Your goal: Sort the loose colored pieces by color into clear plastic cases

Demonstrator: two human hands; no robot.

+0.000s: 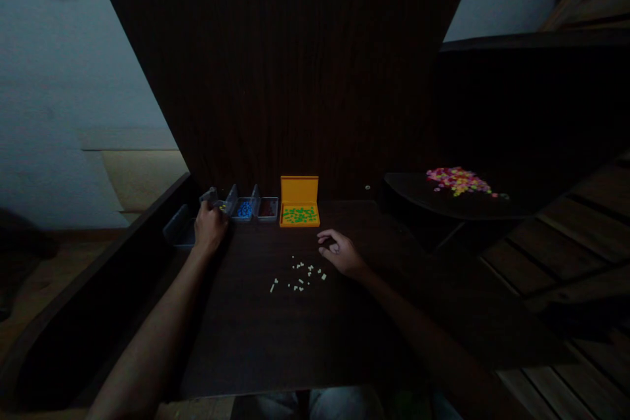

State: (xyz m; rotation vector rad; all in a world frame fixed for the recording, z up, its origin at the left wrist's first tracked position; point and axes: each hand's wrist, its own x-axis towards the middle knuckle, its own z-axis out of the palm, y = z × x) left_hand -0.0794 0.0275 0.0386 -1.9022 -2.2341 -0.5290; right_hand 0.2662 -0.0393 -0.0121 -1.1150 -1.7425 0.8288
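At the left, my left hand (210, 226) is at a small clear plastic box with yellow pieces (223, 207) in it. Its fingers look closed and are mostly hidden behind the knuckles, so what they hold does not show. My right hand (344, 256) hovers above the dark table with thumb and fingers apart and nothing between them. Just left of it, several small white pieces (301, 269) lie scattered on the tabletop. Straight ahead stands an orange box (300, 224) with its lid up and green pieces (301, 213) inside.
Beside the orange box are clear boxes with dark reddish pieces (267, 209) and blue pieces (245, 209), lids raised. Another clear box (180, 226) is at far left. On a side shelf (408, 193) lies a pile of pink and yellow pieces (460, 180). A dark panel (295, 79) rises behind.
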